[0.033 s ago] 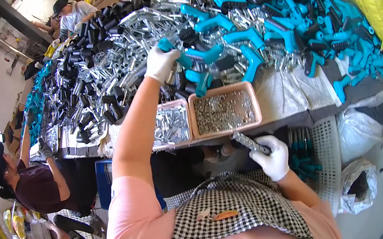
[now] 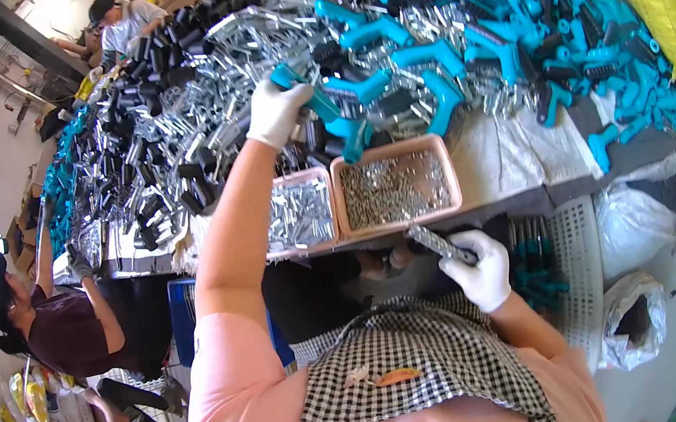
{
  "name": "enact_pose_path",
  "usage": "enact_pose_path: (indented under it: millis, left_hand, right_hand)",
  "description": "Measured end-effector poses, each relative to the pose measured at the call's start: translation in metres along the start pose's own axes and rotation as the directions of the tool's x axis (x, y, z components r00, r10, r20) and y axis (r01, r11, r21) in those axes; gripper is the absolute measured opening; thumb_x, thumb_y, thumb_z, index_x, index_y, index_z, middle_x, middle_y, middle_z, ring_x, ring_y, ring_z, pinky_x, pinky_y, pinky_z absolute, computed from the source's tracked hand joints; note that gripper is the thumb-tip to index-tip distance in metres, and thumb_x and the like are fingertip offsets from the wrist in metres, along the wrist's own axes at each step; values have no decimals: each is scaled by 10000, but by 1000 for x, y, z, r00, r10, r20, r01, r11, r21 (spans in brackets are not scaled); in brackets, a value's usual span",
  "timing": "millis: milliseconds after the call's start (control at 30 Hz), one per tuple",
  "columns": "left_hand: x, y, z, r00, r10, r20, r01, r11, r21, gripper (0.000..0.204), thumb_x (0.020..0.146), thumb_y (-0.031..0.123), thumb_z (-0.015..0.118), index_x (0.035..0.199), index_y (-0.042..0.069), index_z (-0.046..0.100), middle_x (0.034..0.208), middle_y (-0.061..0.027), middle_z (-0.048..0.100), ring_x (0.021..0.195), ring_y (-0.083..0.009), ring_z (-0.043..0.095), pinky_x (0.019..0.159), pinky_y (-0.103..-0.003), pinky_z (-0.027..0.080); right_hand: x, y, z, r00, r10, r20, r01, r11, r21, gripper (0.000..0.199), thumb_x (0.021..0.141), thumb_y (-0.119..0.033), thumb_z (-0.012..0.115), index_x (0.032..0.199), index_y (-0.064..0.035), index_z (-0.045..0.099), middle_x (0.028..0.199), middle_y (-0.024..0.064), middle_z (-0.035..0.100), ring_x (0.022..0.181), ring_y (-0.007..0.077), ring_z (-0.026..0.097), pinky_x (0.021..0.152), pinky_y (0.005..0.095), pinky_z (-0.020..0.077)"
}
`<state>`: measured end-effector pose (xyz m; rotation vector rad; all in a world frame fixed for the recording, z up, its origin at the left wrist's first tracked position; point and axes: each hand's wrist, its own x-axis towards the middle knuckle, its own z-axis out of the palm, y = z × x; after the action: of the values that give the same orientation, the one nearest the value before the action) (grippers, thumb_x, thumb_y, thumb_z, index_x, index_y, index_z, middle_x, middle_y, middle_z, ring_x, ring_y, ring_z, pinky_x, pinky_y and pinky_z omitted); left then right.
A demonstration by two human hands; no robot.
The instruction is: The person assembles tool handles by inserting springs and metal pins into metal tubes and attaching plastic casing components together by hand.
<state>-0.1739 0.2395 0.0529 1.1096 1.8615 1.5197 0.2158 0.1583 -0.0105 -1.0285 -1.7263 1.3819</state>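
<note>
My left hand (image 2: 275,114), in a white glove, reaches out over the heaped parts and is closed around a teal angled plastic handle (image 2: 321,107). More teal angled handles (image 2: 361,87) lie just to its right. Nearer my body, my right hand (image 2: 480,271), also gloved in white, grips a silvery metal rod-shaped part (image 2: 432,241) with a dark end; it points up and left, below the table edge. Its exact kind I cannot make out. Beyond its tip stands a pink tray (image 2: 340,202) of small metal pieces, with a second pink tray (image 2: 309,249) of metal pins on the left.
Black sleeves (image 2: 192,185) and metal tubes pile up on the left of the table, teal handles (image 2: 631,97) on the right. A white crate (image 2: 574,272) and plastic bags (image 2: 646,226) stand below at right. Co-workers sit at left (image 2: 67,330) and far left (image 2: 122,25).
My left hand has shifted slightly left with the teal handle. The metal part in my right hand has risen a little relative to the apron.
</note>
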Motion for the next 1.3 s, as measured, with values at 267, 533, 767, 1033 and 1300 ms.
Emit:
enact_pose_path:
  millis: [267,533,767,1033,1300]
  left_hand:
    - [-157,25,-18,974,-164,157,209,917,-340,361,842,35,617,1168,4,466,858,-123,611,571,-197,644,490,-308,564]
    - [-247,6,-20,852,-293,433,445,842,-305,139,861,21,613,988,-35,594,889,-138,645,686,-223,687,610,-319,602]
    - [-259,3,-47,709,-107,697,286,947,-145,451,984,330,565,1045,-104,675,744,-120,684,510,-113,612,504,-239,506]
    - [-262,-5,-46,762,-191,619,308,947,-86,530,1003,407,488,1024,-81,693,661,-96,661,479,-111,594,472,-243,485]
    - [-248,-7,-50,677,-251,691,321,946,29,477,986,349,521,989,-95,695,701,-113,670,486,-122,607,469,-241,491]
  right_hand:
    - [3,-11,17,991,-106,76,119,976,-181,308,683,-102,815,942,5,689,807,114,704,691,172,685,659,280,534]
    - [-3,-15,32,937,-185,296,242,956,-167,273,671,-105,818,897,-4,701,809,128,693,677,233,692,617,301,535]
    - [-14,-27,34,882,-102,460,171,979,-112,351,648,-162,856,911,13,705,810,153,702,698,194,707,644,286,556]
    - [-14,-16,50,826,-31,563,153,973,-171,439,646,-268,877,946,3,707,818,183,701,741,290,709,688,343,548]
    - [-6,-9,58,722,214,658,-132,976,-173,480,637,-241,885,990,34,712,886,158,721,807,194,701,777,299,529]
